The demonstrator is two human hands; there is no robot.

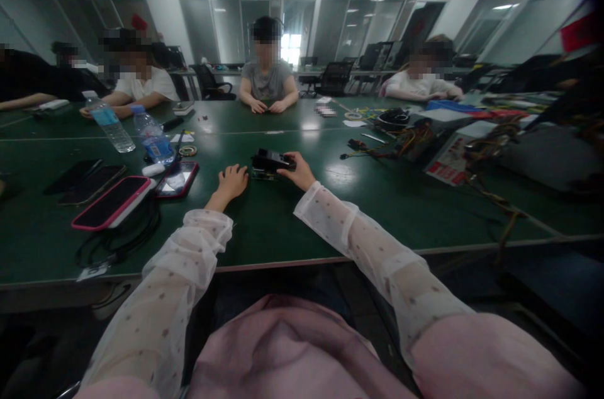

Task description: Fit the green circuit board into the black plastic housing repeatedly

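Note:
A black box-shaped part is in front of me over the green table. My right hand grips its right end between thumb and fingers. Under it shows the edge of a small circuit board, partly hidden by the black part. Just left of both, my left hand rests on the table with its fingers spread, holding nothing. Whether the black part touches the board is not clear.
Phones, a red-edged device, cables and two bottles stand left. Bundled wires and metal boxes lie right. Across the table sits a person; others sit left and right.

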